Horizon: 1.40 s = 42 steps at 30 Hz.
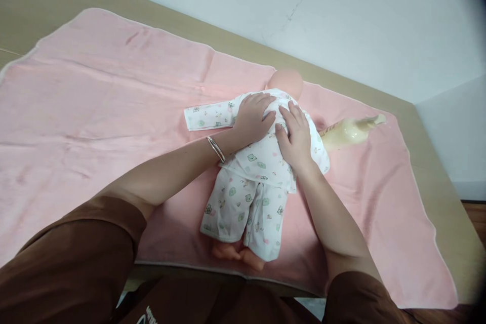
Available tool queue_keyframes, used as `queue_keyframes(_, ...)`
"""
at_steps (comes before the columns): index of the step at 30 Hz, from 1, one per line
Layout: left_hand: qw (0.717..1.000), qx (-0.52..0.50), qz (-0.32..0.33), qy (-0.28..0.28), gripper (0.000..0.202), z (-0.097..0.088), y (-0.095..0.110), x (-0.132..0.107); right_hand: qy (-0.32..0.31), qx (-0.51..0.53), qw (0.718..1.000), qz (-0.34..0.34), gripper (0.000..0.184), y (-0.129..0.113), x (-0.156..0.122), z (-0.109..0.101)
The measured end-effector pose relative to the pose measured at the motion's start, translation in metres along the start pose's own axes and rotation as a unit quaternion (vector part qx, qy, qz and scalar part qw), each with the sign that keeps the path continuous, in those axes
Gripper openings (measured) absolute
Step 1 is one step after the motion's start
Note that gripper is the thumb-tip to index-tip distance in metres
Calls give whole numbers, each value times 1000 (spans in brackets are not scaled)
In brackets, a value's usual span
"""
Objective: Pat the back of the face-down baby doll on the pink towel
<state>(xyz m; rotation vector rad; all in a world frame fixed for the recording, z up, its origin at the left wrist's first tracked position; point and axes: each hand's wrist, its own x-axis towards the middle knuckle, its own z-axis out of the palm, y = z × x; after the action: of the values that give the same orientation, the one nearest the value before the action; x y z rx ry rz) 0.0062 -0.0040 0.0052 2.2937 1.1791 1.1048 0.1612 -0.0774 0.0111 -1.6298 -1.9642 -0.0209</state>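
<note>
A baby doll (285, 80) lies on a pink blanket (125, 91), its bald head toward the wall and its feet toward me. It wears a white printed top (252, 162) and matching trousers (228, 207). My left hand (252, 117) rests flat on the upper left of the top, fingers stretched out. Beside it, my right hand (296, 136) lies on the right side of the top with its fingers spread. The two hands are a little apart. Which way the doll's face points I cannot tell.
A pale yellow pump bottle (347, 131) lies on its side on the blanket, right of the doll. The blanket covers most of a wooden table (433, 162). A white wall (379, 25) borders the table's far edge.
</note>
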Motion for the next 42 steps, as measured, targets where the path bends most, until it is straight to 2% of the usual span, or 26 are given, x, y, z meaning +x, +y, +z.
queue_keyframes(42, 1000, -14, 3, -5, 37, 1, -1, 1, 0, 7, 1000, -1, 49, 2, 0, 1)
